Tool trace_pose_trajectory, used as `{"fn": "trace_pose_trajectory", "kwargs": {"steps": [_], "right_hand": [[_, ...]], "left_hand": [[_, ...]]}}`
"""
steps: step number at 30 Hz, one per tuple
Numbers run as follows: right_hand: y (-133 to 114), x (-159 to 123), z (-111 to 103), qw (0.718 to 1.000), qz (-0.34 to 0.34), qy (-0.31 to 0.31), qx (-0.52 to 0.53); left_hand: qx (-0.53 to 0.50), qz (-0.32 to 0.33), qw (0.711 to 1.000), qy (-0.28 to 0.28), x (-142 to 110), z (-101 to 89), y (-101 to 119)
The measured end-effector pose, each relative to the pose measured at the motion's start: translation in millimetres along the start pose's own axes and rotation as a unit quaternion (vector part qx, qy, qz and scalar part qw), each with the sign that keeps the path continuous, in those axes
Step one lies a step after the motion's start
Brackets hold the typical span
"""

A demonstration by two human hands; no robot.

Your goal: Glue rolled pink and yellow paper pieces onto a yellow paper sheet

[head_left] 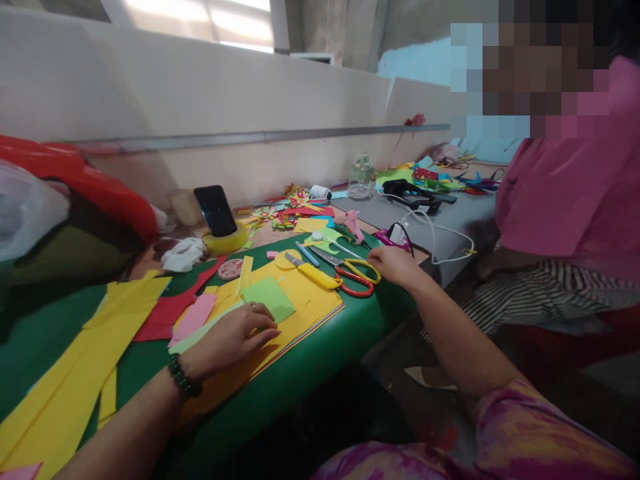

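My left hand point(231, 339) lies flat on a stack of yellow paper sheets point(305, 303), fingers stretched out toward a light green paper square point(269, 297). A ring and a dark bead bracelet show on that hand and wrist. My right hand point(395, 265) reaches to the yellow-handled scissors point(359, 268), fingers curled at the handle loop. Red-handled scissors point(356, 287) lie just under them. A yellow utility knife point(313, 272) rests on the paper between my hands.
A green table point(300, 373) carries yellow strips point(65, 393), red and pink paper pieces point(170, 312), a tape roll point(231, 269) and a phone point(216, 211) standing in a yellow tape ring. Paper flowers lie behind. A person in a pink top point(570, 193) sits to the right.
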State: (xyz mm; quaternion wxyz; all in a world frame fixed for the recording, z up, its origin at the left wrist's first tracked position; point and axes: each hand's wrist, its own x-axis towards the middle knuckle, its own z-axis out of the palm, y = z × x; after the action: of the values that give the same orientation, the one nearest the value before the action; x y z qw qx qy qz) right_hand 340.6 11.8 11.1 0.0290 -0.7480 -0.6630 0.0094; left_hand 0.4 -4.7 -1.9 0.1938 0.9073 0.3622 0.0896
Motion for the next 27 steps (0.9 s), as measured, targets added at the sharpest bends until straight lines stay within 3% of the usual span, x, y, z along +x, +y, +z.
{"fn": "trace_pose_trajectory", "kwargs": {"steps": [7, 14, 20, 24, 27], "right_hand": [[-26.3, -7.0, 6.2, 0.995, -0.089, -0.036, -0.031], [-32.0, -1.4, 9.0, 0.993, -0.087, -0.049, -0.058], [-43.0, 3.7, -0.6, 0.991, -0.11, -0.038, -0.068], [-63.4, 5.3, -1.7, 0.988, -0.152, -0.001, 0.001], [-83.7, 9.9, 7.6, 0.979, -0.201, -0.02, 0.012]], "left_hand": [[-0.006, -0.011, 1.0, 0.0, 0.4, 0.2, -1.9], [-0.002, -0.01, 1.0, -0.012, 0.5, -1.7, 2.6], [-0.004, -0.016, 1.0, 0.002, 0.6, -0.7, 2.7], [-0.007, -0.021, 1.0, 0.008, 1.2, -0.5, 2.9], [-0.019, -0.04, 0.999, 0.018, 2.6, 1.3, 1.6]]}}
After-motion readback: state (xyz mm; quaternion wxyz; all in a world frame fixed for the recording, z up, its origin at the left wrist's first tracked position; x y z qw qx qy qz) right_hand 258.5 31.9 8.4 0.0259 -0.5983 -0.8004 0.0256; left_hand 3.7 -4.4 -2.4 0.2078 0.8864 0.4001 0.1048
